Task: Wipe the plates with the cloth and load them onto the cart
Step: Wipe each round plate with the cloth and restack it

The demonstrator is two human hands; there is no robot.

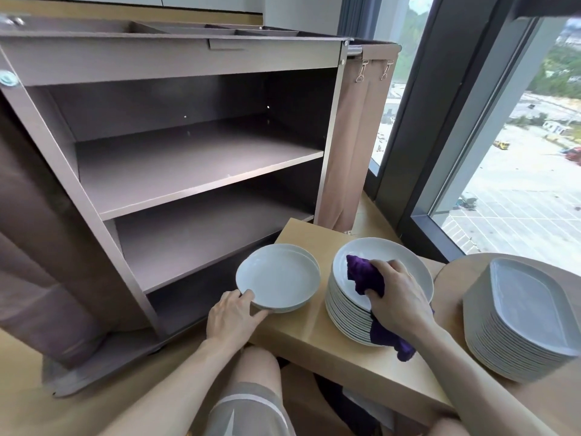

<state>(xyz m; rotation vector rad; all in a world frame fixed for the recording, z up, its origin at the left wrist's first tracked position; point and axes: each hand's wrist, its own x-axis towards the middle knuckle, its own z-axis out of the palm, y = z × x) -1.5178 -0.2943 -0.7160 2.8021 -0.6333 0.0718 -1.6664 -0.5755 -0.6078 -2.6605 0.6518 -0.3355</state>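
plate stack: tall, white | cloth: purple, bunched atop it | shallow plates: left edge of table | cart: brown, open-fronted

A deep purple cloth stands out at lower centre-right of the frame against a tall stack of glossy white round plates, its rims lined thinly dark, with a shorter white stack just left and a pale blue-grey pile of oblong dishes at far right. The cart filling the left half is flat taupe-brown, darker inside its shelves, its fabric bag at upper centre lighter tan; the low table and floor are honey-coloured wood. Charcoal window frames at right border a pale car park ruled with a white grid.
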